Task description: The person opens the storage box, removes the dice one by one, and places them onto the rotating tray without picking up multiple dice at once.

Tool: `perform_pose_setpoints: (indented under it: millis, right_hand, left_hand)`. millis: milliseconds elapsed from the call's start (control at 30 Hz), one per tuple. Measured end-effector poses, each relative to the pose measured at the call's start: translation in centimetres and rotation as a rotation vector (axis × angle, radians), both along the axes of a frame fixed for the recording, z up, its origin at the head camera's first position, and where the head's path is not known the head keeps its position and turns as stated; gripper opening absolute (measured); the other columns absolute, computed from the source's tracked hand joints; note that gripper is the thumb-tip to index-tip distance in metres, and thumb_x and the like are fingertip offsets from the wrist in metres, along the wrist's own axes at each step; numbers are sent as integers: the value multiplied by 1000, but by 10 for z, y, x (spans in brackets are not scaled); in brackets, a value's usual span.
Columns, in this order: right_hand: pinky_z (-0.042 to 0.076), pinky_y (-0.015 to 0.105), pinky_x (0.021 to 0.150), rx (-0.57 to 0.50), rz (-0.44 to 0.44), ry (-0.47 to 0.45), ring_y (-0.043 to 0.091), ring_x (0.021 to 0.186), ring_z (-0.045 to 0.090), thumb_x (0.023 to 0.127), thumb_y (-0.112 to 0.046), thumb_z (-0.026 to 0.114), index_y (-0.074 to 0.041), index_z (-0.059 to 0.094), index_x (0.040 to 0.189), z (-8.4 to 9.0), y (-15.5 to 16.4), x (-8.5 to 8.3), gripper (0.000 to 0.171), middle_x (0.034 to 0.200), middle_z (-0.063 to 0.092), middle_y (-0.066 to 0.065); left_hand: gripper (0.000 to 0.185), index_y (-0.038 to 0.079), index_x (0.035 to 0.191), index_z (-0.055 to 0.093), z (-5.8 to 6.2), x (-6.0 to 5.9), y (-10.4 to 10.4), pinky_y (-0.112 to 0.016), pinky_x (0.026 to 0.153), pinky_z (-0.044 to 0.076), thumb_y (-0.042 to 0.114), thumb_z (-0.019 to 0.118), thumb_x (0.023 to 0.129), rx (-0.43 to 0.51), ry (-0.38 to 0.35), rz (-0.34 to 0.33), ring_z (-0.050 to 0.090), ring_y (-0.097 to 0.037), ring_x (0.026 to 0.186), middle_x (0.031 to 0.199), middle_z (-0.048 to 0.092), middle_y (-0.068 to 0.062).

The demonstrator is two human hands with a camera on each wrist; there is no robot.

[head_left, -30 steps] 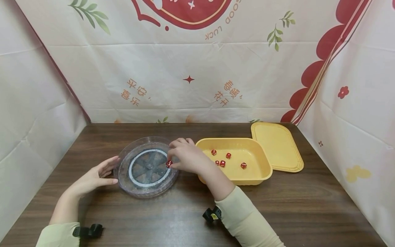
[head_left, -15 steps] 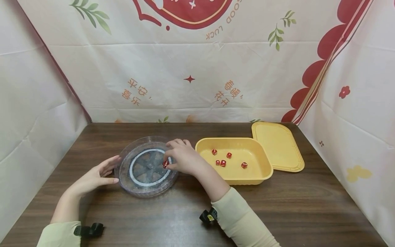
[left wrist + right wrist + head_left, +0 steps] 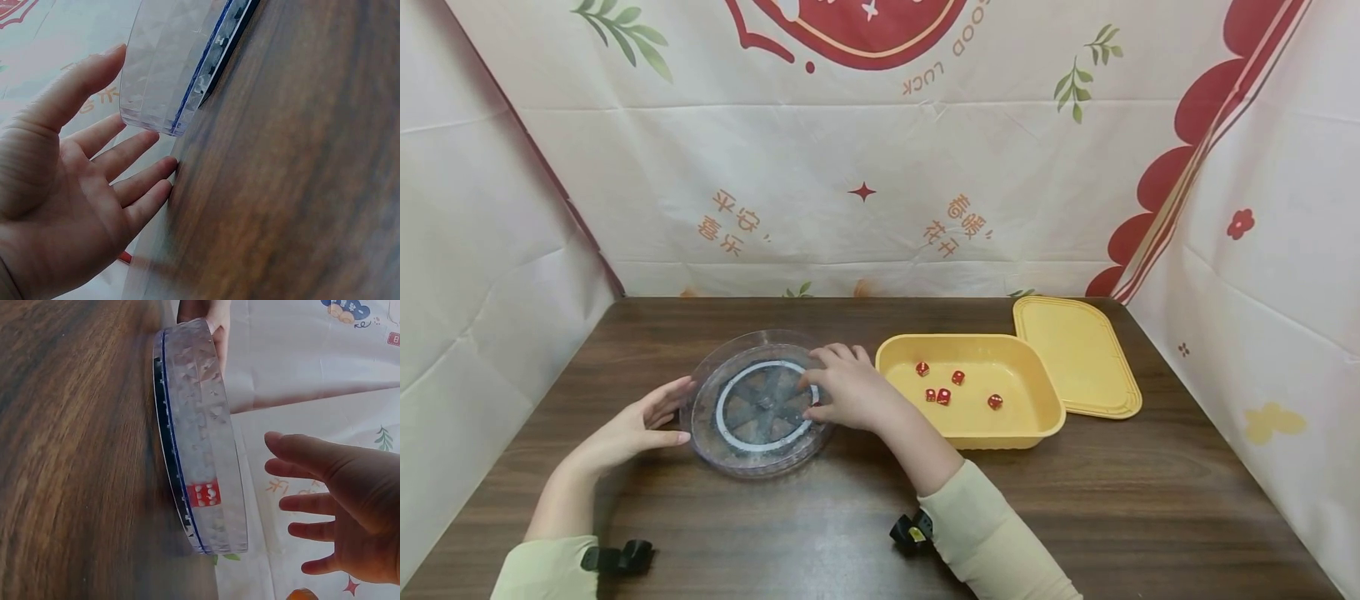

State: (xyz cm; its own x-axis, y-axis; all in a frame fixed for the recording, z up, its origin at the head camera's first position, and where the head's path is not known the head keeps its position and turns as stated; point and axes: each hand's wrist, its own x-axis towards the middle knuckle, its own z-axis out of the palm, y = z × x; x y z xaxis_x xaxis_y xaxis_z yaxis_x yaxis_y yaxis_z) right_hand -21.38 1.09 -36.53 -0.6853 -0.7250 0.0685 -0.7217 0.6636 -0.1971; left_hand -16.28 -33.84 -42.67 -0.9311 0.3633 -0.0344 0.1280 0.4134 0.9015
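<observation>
A: Two hands frame one round clear dish (image 3: pixel 758 406) on the wooden table (image 3: pixel 865 517). The left hand (image 3: pixel 628 429) lies at the dish's left rim with fingers straight and slightly spread, the thumb along the faceted wall; the left wrist view shows the palm bare, holding nothing, which reads as a steadying brace.

B: And the right hand (image 3: pixel 850 390)?

A: It hovers over the dish's right edge. The right wrist view shows its fingers (image 3: pixel 312 503) spread and relaxed, clear of the wall and gripping nothing. One red die (image 3: pixel 203 492) shows through the clear wall in that view, inside the dish near the rim just below the open fingers; in the head view the hand hides it.

B: Why would the dish be braced at all?

A: Judging by the spoked insert under the clear cover, the dish may turn or slide, so a flat hand at the far side would keep it still.

B: What lies to the right?

A: Five red dice (image 3: pixel 942 396) lie loose in the open yellow tray (image 3: pixel 1045 417), which stands just beside the dish, within easy reach of the right hand. The yellow lid (image 3: pixel 1075 354) rests flat behind the tray, touching its far right corner.
</observation>
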Motion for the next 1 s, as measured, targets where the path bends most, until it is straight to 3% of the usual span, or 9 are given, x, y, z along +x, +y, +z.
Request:
perform_pose_setpoints:
  millis: [567, 1000]
  right_hand:
    - [19, 59, 107, -25, -9, 38, 28, 133, 32, 83, -42, 74, -19, 66, 120, 11, 21, 14, 45, 140, 46, 8]
    - [24, 54, 106, -52, -14, 94, 28, 132, 33, 83, -42, 73, -19, 65, 122, 18, 43, 23, 46, 140, 46, 9]
  left_hand:
    - [81, -2, 150, 19, -1, 0, 0, -8, 94, 31, 9, 70, 87, 6, 6, -3, 20, -47, 135, 152, 23, -25]
    - [81, -2, 150, 19, 1, 1, 1, -8, 93, 31, 9, 69, 88, 14, -5, -1, 19, -47, 136, 152, 22, -25]
